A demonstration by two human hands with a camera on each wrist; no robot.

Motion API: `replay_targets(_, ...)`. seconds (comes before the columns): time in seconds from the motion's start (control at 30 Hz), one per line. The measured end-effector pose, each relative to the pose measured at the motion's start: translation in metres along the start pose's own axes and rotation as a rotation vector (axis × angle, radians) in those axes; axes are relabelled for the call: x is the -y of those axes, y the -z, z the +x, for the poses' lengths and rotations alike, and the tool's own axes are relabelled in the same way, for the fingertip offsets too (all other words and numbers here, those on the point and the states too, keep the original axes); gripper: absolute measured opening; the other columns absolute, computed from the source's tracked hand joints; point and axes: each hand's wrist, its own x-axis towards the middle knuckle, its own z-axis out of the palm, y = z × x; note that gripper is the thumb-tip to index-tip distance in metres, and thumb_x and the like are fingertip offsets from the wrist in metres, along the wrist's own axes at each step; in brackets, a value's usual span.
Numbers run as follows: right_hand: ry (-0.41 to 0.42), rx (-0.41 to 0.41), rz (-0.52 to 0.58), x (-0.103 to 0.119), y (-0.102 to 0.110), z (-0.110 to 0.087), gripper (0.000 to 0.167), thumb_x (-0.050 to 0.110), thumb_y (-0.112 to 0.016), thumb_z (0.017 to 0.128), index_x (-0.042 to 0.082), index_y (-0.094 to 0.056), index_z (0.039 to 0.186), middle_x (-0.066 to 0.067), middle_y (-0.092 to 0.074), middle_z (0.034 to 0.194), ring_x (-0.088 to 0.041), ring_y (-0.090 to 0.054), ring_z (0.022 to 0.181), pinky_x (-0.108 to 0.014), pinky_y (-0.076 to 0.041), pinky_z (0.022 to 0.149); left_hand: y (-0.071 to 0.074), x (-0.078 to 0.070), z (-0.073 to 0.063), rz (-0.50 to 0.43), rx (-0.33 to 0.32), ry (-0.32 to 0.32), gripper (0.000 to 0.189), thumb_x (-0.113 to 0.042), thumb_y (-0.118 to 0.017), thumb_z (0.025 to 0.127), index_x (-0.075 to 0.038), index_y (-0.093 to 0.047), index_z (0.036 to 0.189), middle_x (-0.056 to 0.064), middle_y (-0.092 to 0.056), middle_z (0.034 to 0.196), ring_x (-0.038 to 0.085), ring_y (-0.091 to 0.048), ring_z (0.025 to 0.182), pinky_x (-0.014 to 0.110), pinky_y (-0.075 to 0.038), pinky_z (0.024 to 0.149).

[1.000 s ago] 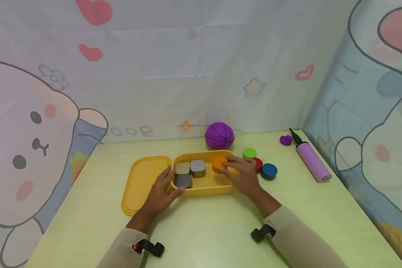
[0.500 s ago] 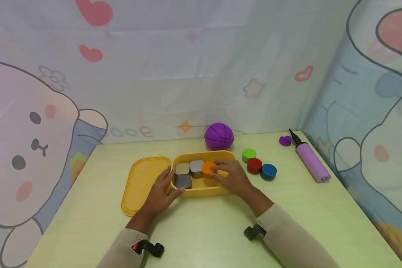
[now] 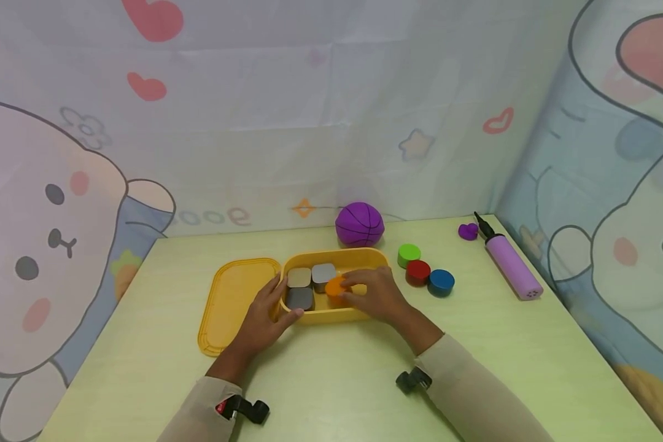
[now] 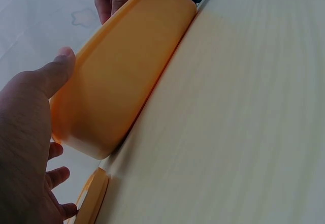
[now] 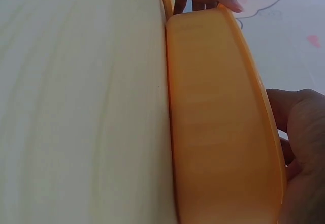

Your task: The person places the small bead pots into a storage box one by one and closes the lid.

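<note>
Inside the yellow box (image 3: pixel 331 316), my right hand (image 3: pixel 377 296) pinches an orange round block (image 3: pixel 336 291) between thumb and fingers. To its left are a beige square block (image 3: pixel 299 277), a light grey one (image 3: pixel 323 275) and a dark grey one (image 3: pixel 299 298). My left hand (image 3: pixel 265 315) holds the box's left end, thumb on the near rim and fingers along the end wall. In the left wrist view, that thumb touches the rim of the box (image 4: pixel 109 76). The box wall hides the blocks in both wrist views.
A yellow lid (image 3: pixel 234 301) lies flat left of the box. On the right stand green (image 3: pixel 409 254), red (image 3: pixel 418 272) and blue (image 3: pixel 441 282) round blocks. A purple ball (image 3: pixel 360 224) sits behind the box; a purple hand pump (image 3: pixel 512 265) and a small purple piece (image 3: pixel 468 231) lie far right.
My right hand has carried the orange round block leftward in the box, then toward the near side, below the light grey block. The left hand has stayed at the box's end.
</note>
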Motion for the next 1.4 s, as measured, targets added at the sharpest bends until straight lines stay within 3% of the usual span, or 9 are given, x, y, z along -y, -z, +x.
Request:
replay_targets(0.13,-0.004,0.009,0.017,-0.001,-0.001,-0.001,0.022,0.023,-0.090,0.092,0.010,-0.088,0.110,-0.005,-0.086,0.114,-0.027,-0.082,0.109,-0.061,-0.050,0.111,0.000,0.001,0.000,0.001,0.003,0.008,0.085,-0.036,-0.078,0.102,-0.007,-0.037,0.170,0.019,-0.028,0.181,0.051,-0.026,0.166,0.074,-0.026,0.130)
replay_targets(0.27,-0.023,0.034,0.001,-0.003,-0.003,0.000,0.024,0.025,-0.091,0.091,0.012,-0.087,0.111,0.000,-0.087,0.105,-0.022,-0.081,0.096,-0.040,-0.063,0.092,0.000,0.001,0.000,0.000,0.003,0.015,0.085,-0.036,-0.078,0.102,-0.008,-0.037,0.171,0.019,-0.028,0.181,0.050,-0.026,0.166,0.074,-0.025,0.130)
replay_targets(0.4,-0.094,0.068,-0.006,-0.003,-0.004,0.002,0.022,0.027,-0.091,0.091,0.016,-0.088,0.110,0.004,-0.086,0.100,-0.018,-0.077,0.091,-0.028,-0.060,0.080,0.000,0.000,0.000,0.002,-0.002,0.018,0.085,-0.035,-0.078,0.102,-0.008,-0.037,0.171,0.019,-0.028,0.181,0.051,-0.026,0.166,0.074,-0.026,0.130)
replay_targets(0.57,-0.185,0.107,0.003,-0.002,-0.003,0.004,0.023,0.026,-0.092,0.090,0.016,-0.088,0.110,0.003,-0.085,0.099,-0.017,-0.075,0.090,-0.032,-0.061,0.081,0.001,-0.002,0.000,-0.008,-0.008,0.012,0.085,-0.034,-0.079,0.102,-0.006,-0.037,0.170,0.021,-0.028,0.180,0.052,-0.026,0.165,0.075,-0.026,0.129)
replay_targets(0.9,-0.261,0.154,0.098,-0.004,-0.004,0.006,0.022,0.019,-0.092,0.089,0.011,-0.085,0.108,-0.004,-0.085,0.108,-0.016,-0.082,0.091,-0.030,-0.065,0.078,0.000,-0.003,0.000,0.002,0.003,0.027,0.085,-0.034,-0.078,0.102,-0.007,-0.036,0.170,0.020,-0.028,0.180,0.050,-0.026,0.166,0.072,-0.025,0.131)
replay_targets(1.17,-0.278,0.156,0.051,0.003,0.000,0.006,0.011,0.020,-0.091,0.090,0.015,-0.083,0.094,0.002,-0.078,0.088,-0.013,-0.067,0.080,-0.031,-0.060,0.076,0.000,-0.004,0.000,0.002,0.002,0.029,0.085,-0.035,-0.078,0.102,-0.007,-0.037,0.170,0.019,-0.028,0.180,0.050,-0.026,0.166,0.072,-0.025,0.131)
replay_targets(1.4,-0.285,0.174,0.036,0.005,0.000,0.005,0.010,0.026,-0.088,0.094,0.019,-0.086,0.101,0.007,-0.082,0.092,-0.009,-0.073,0.086,-0.032,-0.062,0.080,0.000,-0.003,-0.001,0.002,0.001,0.026,0.085,-0.034,-0.078,0.102,-0.007,-0.036,0.170,0.020,-0.028,0.180,0.051,-0.026,0.166,0.073,-0.025,0.131)
